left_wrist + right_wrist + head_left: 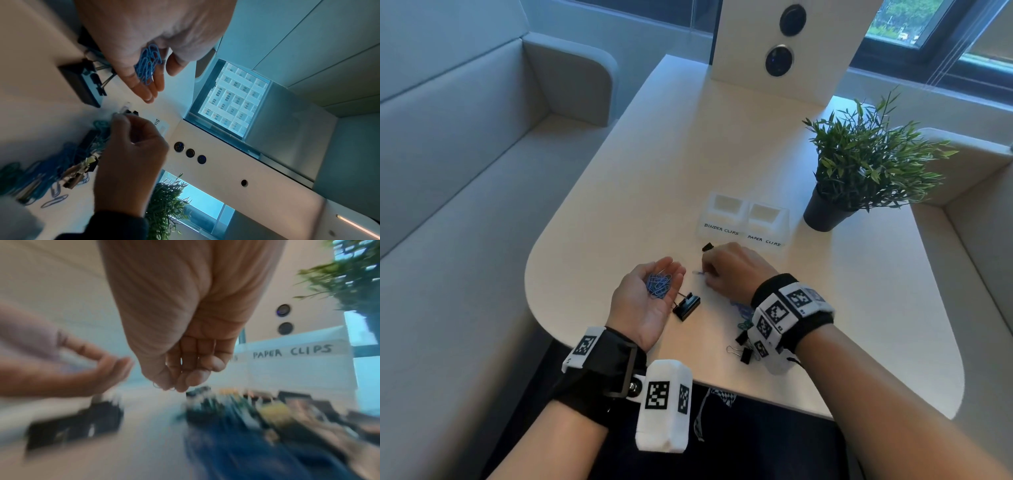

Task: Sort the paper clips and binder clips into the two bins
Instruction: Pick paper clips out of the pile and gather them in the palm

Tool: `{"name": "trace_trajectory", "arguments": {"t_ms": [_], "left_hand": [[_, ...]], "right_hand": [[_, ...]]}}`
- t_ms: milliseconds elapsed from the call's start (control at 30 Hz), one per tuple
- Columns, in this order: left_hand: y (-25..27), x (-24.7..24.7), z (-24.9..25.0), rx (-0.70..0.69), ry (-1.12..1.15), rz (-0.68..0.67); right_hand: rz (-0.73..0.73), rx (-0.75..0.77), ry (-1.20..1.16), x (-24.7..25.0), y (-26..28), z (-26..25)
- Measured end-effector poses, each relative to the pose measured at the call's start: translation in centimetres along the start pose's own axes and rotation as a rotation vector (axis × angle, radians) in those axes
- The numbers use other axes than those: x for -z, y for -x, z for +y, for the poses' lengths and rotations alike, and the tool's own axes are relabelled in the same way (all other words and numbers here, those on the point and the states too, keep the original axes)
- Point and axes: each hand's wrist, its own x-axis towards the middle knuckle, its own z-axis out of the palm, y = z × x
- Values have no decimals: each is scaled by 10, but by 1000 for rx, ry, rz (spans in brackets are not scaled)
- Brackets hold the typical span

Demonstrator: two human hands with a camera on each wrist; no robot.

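While the left hand [650,301] lies palm up with its fingers relaxed, cupping a small heap of blue paper clips [659,285], the right hand [732,270] hangs knuckles-up just beside it, thumb and forefinger drawn together on what looks like a single pale paper clip [699,272] whose long axis points out from the fingertips toward the cupped palm. That is the relation the next move seems to turn on: the open palm sits close on the thumb side of the pinch, much nearer than the bin marked PAPER CLIPS [768,224], which stands ahead of the knuckles beside the bin marked BINDER CLIPS [722,214]; both bins look empty. A large black binder clip [687,306] lies on the table [654,171] between the two wrists, and a small one [707,246] just past the right fingertips. The left wrist view alone shows the unsorted pile [68,162] under the right forearm; the right wrist view is heavily blurred, so the pinched clip there is only a faint loop.
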Motion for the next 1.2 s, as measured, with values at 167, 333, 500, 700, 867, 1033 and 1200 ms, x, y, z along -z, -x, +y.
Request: {"name": "trace_trajectory", "arguments": {"t_ms": [167,333,500,700,867,1033,1200], "left_hand": [[0,-11,-10,7,-26,-29],[1,-15,-9,83,58,-48],[1,-10,-7,78,48,-32],[1,-6,-4,58,41,-18],[0,-8,-6,50,24,-22],[0,-10,-9,50,8,-36],[-2,-16,-15,32,-30,-31]], "right_hand": [[116,128,-265,32,11,-15],[75,37,-82,31,13,8],[-44,35,64,4,15,14],[-20,79,178,0,11,12],[-32,115,242,-3,6,13],[-7,40,74,1,7,21],[180,70,-274,30,11,3]]}}
